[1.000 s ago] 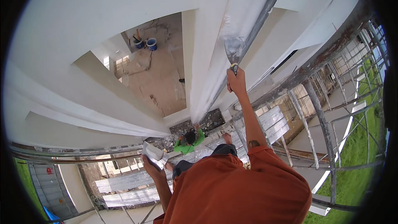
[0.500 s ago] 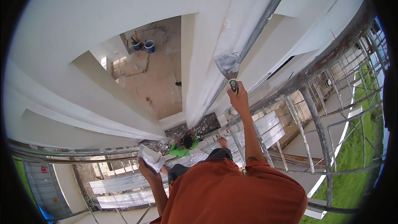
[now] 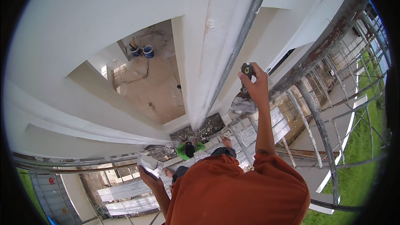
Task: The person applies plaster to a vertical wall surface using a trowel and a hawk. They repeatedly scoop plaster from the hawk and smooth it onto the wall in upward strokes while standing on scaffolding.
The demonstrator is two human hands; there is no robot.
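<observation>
My right hand (image 3: 259, 82) is closed around the dark handle of a putty knife (image 3: 243, 103). Its wide, putty-smeared blade points down towards me, apart from the white wall column (image 3: 212, 46). A long grey metal straight edge (image 3: 243, 29) runs along that column, to the left of this hand. Low on the left, my left hand (image 3: 151, 180) grips a silvery metal putty holder (image 3: 151, 165) with white putty on it; its exact shape is partly hidden. Fresh white filler shows on the column beside a thin brownish line.
Below, a person in green (image 3: 189, 150) crouches by rubble. My bare feet are on scaffold planks (image 3: 266, 131). Scaffold pipes (image 3: 321, 112) and a thick rusty pipe (image 3: 329, 50) stand at the right. Two buckets (image 3: 148, 51) show through the wall opening.
My right hand has drawn the putty knife off the column, moving right and flipping the blade from pointing up to pointing down. The left hand stays nearly in place; the view shifted slightly.
</observation>
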